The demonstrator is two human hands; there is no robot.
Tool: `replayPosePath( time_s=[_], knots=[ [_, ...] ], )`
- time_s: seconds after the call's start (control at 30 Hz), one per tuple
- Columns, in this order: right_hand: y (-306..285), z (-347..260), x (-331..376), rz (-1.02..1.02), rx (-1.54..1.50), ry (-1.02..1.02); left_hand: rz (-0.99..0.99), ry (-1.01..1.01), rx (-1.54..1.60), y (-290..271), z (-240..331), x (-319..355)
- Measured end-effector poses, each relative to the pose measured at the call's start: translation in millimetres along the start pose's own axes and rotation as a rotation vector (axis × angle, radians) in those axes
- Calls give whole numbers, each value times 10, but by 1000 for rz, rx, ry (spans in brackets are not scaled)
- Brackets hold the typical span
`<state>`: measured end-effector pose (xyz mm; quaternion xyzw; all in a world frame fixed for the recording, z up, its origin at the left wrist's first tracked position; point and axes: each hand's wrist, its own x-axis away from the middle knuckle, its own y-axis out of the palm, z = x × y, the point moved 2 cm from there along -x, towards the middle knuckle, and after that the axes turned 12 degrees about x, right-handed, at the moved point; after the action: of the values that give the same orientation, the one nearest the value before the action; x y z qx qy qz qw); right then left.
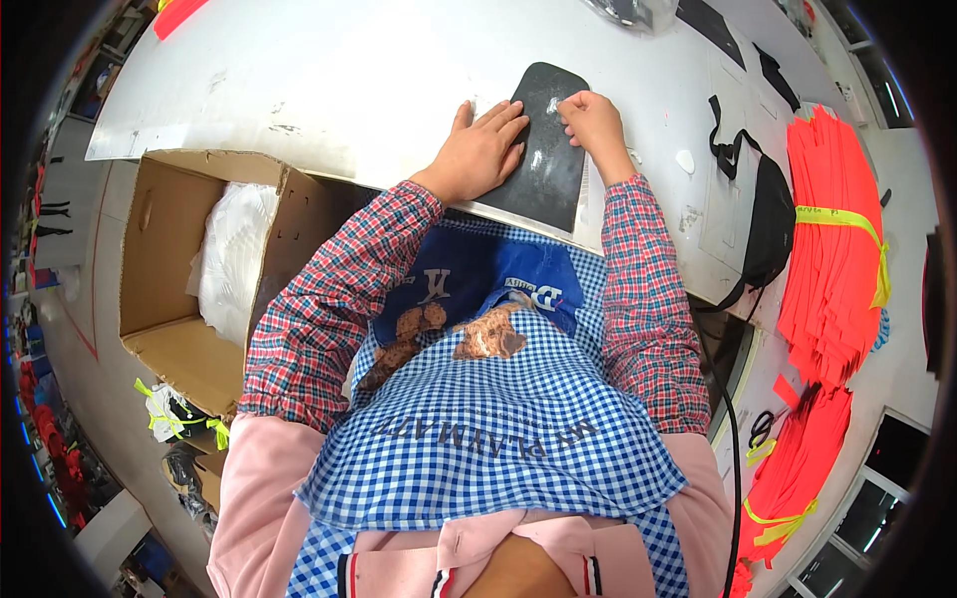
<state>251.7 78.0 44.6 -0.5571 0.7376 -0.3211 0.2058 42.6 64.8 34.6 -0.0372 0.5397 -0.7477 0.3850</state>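
Observation:
A black flat panel (548,159) with rounded top corners lies on the white table near its front edge. White smudges mark its surface. My left hand (474,151) lies flat at the panel's left side, fingers stretched and fingertips on its edge. Over the upper right part of the panel, my right hand (595,122) is closed in a pinch beside a white smudge. Whatever its fingers hold, if anything, is hidden. Just right of that wrist, a small white piece (685,160) rests on the table.
An open cardboard box (159,249) with white plastic-wrapped contents (242,249) stands left below the table. At the right are a black bag-like piece with straps (770,219), tied bundles of orange-red fabric (827,269) and scissors (763,427). A clear plastic bag (638,12) lies at the far edge.

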Motion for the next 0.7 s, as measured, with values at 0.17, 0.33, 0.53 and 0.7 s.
replayPosePath(
  time_s=[0.17,0.33,0.53,0.7],
  knots=[
    [46,11,-164,-4,121,-23,30,19,18,8,-6,4],
    [65,-7,-178,68,286,-120,24,14,14,18,-7,5],
    [65,-16,-166,80,221,-81,7,14,-17,1,-1,2],
    [105,-25,-133,165,287,-157,10,9,-15,12,-4,7]
  ],
)
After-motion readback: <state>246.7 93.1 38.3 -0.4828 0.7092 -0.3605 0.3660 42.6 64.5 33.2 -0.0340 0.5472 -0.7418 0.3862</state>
